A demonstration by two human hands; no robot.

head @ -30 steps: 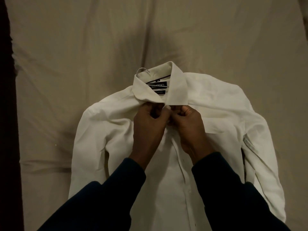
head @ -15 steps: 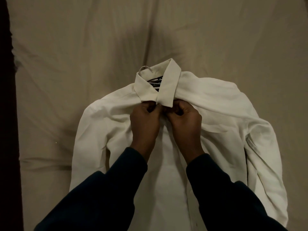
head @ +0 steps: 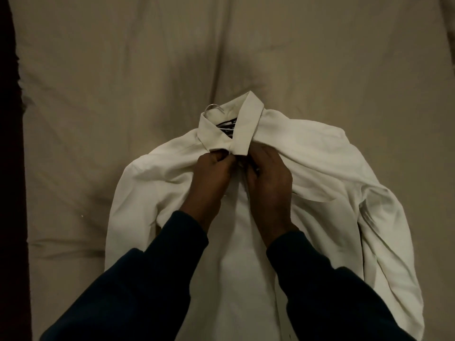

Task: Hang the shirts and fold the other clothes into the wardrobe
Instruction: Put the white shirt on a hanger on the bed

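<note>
Left hand (head: 209, 175) and right hand (head: 269, 178) both pinch the white shirt (head: 320, 168) just below its collar (head: 246, 129)

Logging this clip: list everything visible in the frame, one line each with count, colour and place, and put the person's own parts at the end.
shirt: one, white, lying front-up on the bed sheet, centre to right of frame, collar at the far end.
hanger hook: one, metal, sticking out of the collar on its far left side; the rest of the hanger is hidden.
neck label: one, black, inside the collar.
bed sheet: one, beige, creased, under everything.
sleeves: two, dark navy, bottom of frame.
left hand: one, pinching the shirt front just below the collar.
right hand: one, pinching the shirt front beside the left.
</note>
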